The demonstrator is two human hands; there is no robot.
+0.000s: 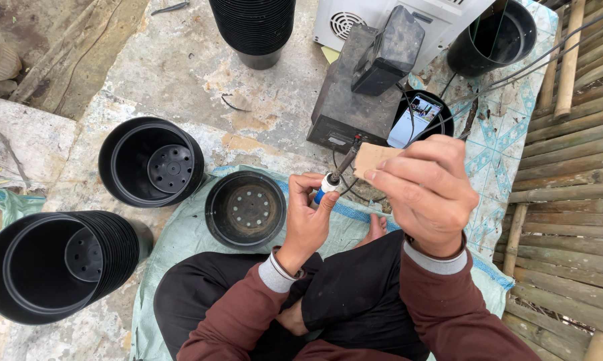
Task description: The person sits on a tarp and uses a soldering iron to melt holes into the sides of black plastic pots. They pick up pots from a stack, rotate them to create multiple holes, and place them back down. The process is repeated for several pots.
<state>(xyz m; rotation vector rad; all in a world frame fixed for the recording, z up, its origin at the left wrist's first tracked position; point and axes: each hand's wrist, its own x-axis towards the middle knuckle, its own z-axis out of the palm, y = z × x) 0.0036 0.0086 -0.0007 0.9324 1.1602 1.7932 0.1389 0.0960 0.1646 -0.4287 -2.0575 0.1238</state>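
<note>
The left hand [308, 217] is closed around a blue and white soldering iron with a dark metal tip [333, 177]. The right hand [427, 194] pinches a small tan paper scrap [372, 159] against the tip, probably cleaning it. Next, gentle rubbing seems needed

open: sack [181, 234] by knees | blocked: black pots [151, 162] left, grey box [348, 100] ahead

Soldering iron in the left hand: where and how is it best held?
Probably by the blue and white handle, where the left hand wraps it from below. The metal tip points up and away toward the cardboard piece in the right hand.
</note>
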